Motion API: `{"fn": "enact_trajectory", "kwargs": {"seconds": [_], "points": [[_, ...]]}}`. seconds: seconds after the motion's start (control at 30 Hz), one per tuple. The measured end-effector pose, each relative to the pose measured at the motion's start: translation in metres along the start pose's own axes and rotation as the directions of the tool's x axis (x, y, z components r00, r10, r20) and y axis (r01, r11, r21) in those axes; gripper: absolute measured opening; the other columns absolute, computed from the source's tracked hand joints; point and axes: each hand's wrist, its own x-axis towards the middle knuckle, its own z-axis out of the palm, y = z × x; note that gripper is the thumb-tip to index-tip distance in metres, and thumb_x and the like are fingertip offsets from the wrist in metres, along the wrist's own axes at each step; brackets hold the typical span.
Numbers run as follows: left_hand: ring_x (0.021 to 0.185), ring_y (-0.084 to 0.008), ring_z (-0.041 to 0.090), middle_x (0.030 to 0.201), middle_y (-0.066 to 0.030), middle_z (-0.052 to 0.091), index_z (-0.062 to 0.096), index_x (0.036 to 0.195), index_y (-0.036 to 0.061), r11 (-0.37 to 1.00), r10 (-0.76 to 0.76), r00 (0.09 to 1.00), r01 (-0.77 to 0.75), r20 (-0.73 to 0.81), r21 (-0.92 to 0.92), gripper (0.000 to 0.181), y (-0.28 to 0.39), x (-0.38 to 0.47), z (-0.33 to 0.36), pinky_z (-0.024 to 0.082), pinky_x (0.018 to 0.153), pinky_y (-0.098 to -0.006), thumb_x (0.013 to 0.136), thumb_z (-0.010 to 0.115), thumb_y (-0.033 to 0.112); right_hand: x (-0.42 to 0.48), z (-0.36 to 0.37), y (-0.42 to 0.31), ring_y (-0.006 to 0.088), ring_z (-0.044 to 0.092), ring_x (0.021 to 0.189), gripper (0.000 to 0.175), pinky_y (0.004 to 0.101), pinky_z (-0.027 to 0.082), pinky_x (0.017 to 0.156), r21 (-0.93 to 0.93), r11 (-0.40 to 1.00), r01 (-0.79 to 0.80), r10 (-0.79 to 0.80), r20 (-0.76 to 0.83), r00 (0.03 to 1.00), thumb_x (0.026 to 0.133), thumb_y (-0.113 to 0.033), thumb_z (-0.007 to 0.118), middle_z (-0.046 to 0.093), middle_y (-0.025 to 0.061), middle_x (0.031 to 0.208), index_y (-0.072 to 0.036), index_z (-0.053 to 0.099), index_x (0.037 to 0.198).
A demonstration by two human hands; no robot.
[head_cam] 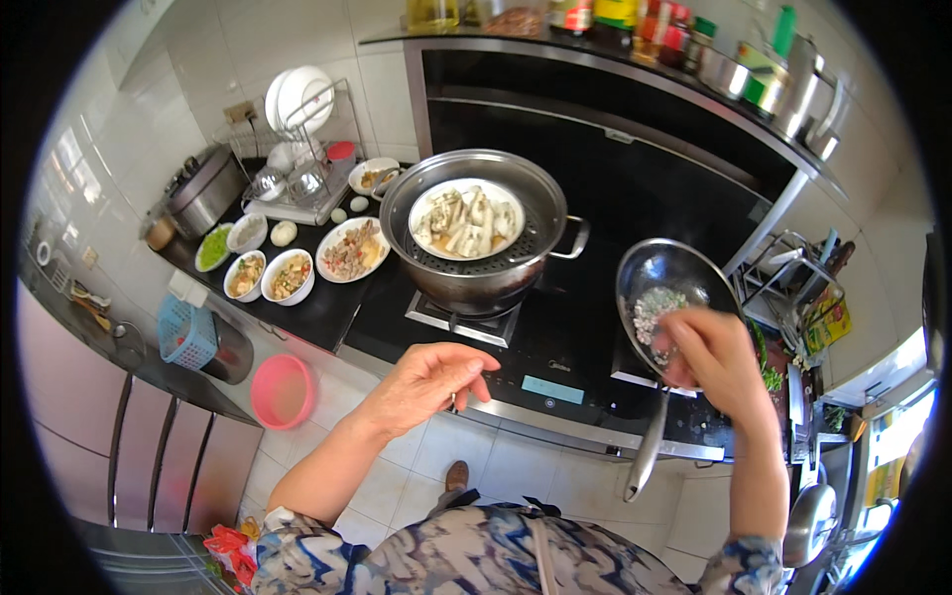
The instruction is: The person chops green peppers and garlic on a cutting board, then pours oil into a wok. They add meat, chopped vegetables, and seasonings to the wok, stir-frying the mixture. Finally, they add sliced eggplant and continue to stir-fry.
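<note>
My right hand is blurred over the near side of a steel wok, its fingers bent downward; whether anything is in them is unclear. Chopped pale and green pieces lie in the wok, whose metal handle points towards me. With fingers loosely bent and no object visible in it, my left hand hovers before the stove's front edge. Behind it, a large steel steamer pot sits on the left burner. Inside, on a perforated steamer tray, rests a white plate of eggplant-like pieces.
Bowls of food, an oval plate and a dish rack occupy the left counter. A pink bucket stands on the floor. Bottles line the shelf above the black stove. A cleaver-like blade lies right.
</note>
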Motion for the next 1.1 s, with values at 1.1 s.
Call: {"fn": "enact_trajectory", "kwargs": {"seconds": [1.1], "points": [[0.056, -0.0095, 0.05, 0.074, -0.0112, 0.064, 0.061, 0.101, -0.0013, 0.989, 0.013, 0.994, -0.029, -0.111, -0.144, 0.027, -0.017, -0.005, -0.175, 0.038, 0.05, -0.0208, 0.094, 0.045, 0.019, 0.292, 0.14, 0.054, 0.0118, 0.043, 0.044, 0.019, 0.0275, 0.032, 0.039, 0.068, 0.964, -0.256, 0.253, 0.044, 0.966, 0.082, -0.008, 0.052, 0.048, 0.0047, 0.055, 0.003, 0.057, 0.067]]}}
